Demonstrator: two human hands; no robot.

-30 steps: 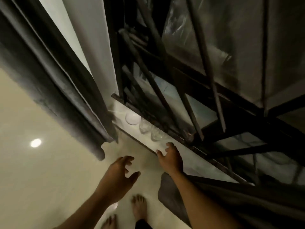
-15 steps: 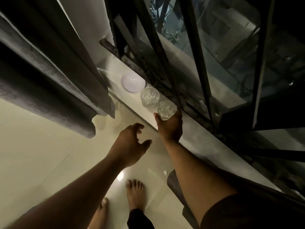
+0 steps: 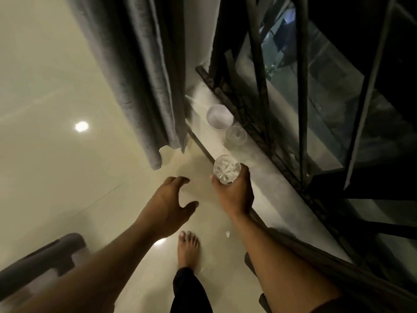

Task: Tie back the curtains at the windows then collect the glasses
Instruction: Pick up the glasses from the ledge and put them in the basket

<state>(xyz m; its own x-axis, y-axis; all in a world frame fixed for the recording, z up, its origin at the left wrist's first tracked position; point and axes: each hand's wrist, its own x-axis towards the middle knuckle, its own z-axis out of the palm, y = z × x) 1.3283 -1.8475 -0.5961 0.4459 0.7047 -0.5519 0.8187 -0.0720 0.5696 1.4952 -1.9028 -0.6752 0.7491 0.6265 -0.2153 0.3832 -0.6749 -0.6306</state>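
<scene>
My right hand [image 3: 234,195] grips a clear cut-glass tumbler [image 3: 226,169], held just off the near edge of the pale window sill [image 3: 266,177]. A second clear glass [image 3: 236,135] stands on the sill further along, next to a small white bowl [image 3: 220,117]. My left hand [image 3: 169,204] hovers over the floor to the left of the held glass, fingers spread, holding nothing. A grey curtain [image 3: 140,71] hangs at the left of the window, its hem above the floor.
Dark metal window bars [image 3: 302,86] run along the back of the sill. More grey curtain fabric [image 3: 316,263] lies under my right forearm. A grey padded edge [image 3: 40,260] is at lower left. My bare foot [image 3: 188,249] stands on the glossy tiles beside a small white scrap [image 3: 227,234].
My right hand closed on the nearest glass and lifted it off the sill toward me. The view tilted, showing more floor. My left hand stayed open beside it.
</scene>
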